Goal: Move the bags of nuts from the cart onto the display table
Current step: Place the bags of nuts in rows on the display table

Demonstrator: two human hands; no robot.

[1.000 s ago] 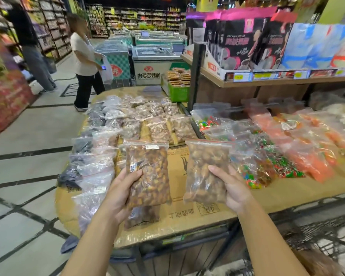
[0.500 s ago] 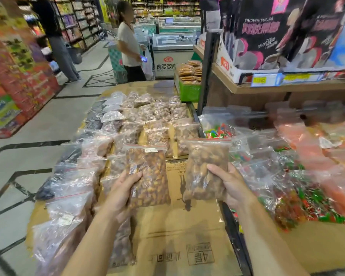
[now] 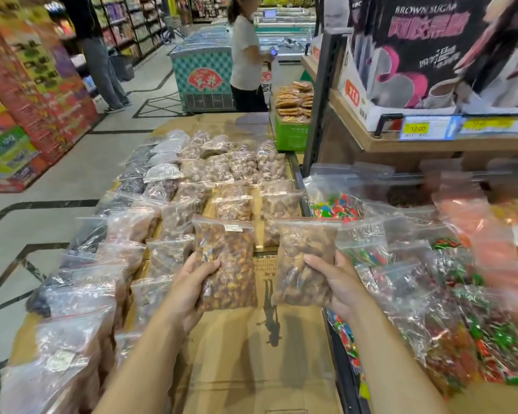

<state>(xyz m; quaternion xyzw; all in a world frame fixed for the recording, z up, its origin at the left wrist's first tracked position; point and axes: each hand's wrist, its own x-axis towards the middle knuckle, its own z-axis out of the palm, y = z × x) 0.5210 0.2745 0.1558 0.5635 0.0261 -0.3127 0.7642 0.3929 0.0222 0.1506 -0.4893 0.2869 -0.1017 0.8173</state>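
Now both bags hang farther in over the cardboard-covered display table [image 3: 251,369] than a second ago, above its bare front patch; set-down appears near. Count: two bags in hand. The left hand [image 3: 189,289] grips one clear zip-top bag of dark reddish nuts [image 3: 228,264]; the right hand [image 3: 338,286] grips one clear zip-top bag of pale brown nuts [image 3: 304,264]. No cart is in view.

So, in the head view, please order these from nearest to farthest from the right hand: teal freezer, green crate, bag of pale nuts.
1. The bag of pale nuts: gripped by the right hand itself.
2. The green crate: well ahead of the hand, slightly to its left.
3. The teal freezer: farthest, out in the aisle, further left than the crate.
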